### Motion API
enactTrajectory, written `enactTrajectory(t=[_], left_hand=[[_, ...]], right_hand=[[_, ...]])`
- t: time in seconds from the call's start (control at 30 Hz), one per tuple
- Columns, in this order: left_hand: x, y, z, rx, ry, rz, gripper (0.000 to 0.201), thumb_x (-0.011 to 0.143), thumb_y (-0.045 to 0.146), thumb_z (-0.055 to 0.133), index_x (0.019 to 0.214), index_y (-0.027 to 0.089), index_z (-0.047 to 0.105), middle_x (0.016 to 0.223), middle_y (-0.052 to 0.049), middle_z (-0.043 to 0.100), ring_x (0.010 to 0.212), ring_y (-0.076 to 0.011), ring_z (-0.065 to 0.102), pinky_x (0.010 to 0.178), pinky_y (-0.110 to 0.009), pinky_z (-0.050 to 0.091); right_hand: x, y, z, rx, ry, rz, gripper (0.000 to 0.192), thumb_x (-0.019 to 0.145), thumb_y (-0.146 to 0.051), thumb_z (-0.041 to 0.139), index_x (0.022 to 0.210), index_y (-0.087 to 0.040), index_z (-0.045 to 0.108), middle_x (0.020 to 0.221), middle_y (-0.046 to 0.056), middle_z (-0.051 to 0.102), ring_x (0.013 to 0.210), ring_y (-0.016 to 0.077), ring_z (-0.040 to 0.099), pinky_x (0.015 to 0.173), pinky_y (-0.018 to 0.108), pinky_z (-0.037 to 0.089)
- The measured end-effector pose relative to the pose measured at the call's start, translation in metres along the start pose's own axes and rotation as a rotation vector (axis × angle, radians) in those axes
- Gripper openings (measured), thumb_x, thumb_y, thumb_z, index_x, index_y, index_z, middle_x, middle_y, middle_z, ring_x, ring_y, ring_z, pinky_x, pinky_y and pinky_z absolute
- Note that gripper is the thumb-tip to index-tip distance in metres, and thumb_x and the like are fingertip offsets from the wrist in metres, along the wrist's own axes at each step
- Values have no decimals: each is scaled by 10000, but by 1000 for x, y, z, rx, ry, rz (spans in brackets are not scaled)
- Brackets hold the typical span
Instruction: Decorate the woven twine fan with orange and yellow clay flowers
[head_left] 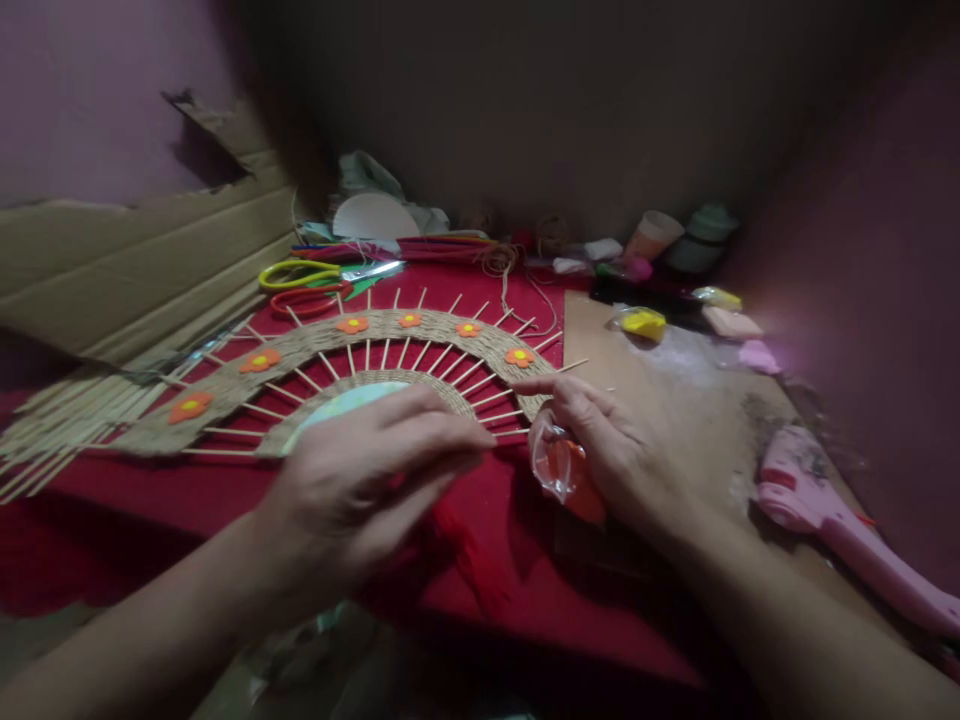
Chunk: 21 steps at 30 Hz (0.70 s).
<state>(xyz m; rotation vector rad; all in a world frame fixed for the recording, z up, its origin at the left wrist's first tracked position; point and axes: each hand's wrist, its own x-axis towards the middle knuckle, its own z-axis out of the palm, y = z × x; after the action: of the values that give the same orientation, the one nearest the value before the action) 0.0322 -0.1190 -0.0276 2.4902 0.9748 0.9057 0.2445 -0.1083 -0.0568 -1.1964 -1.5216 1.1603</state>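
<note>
A half-round fan of thin sticks and woven twine (427,328) lies on the red cloth, with orange flowers with yellow centres (467,329) along its outer band. A pale green half disc (349,400) forms its inner middle. My left hand (367,465) is over the fan's near edge, thumb and fingers pinched together; what they hold, if anything, I cannot make out. At the fan's right end, my right hand (611,450) is closed on a clear plastic packet of orange modelling clay (564,468), its index finger pointing left.
Scissors with yellow and red handles (304,285) lie behind the fan. A brown board (675,400) at right bears a yellow clay packet (643,323) and a pink glue gun (817,495). Loose sticks (67,420) and cardboard (150,270) are at left. A cup (654,236) stands at the back.
</note>
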Motion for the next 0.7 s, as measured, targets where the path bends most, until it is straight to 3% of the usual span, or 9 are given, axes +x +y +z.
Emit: enactTrajectory(t=[0.07,0.2,0.33,0.6,0.7], left_hand=[[8,7,14,-24,-62,21,183,876,196,534,1013,205,656,902,-46,653,801,-150,602,704,-223,465],[19,11,31,-14,-58,66,173,892,191,514,997,156,647,857,-47,655,762,-127,583,690,-206,447],[23,13,33,27,-86,97,165,910,185,473,916,153,635,811,-27,638,699,-111,548,651,-214,423],[27,7,33,148,-302,24,155,896,165,460,774,177,555,687,19,576,589,-104,496,561,-244,344],[27,7,39,231,-276,41,152,889,198,447,776,168,543,695,-11,580,588,-131,498,546,-271,337]], right_hand=[[0,-2,-1,-27,-20,-43,371,926,-463,396,1005,-182,625,696,10,566,656,130,536,593,257,418],[-1,-5,0,0,-55,-146,293,939,-385,386,867,-175,578,708,-12,517,657,102,496,624,233,404],[-3,-6,1,-19,-42,-192,297,944,-358,382,750,-177,516,690,-20,490,666,96,486,634,222,392],[0,1,3,-35,-17,-211,262,932,-338,413,759,-182,532,731,-15,532,708,101,510,662,213,413],[1,1,2,-58,-1,-195,253,929,-342,426,787,-178,557,753,-5,558,751,113,535,684,219,420]])
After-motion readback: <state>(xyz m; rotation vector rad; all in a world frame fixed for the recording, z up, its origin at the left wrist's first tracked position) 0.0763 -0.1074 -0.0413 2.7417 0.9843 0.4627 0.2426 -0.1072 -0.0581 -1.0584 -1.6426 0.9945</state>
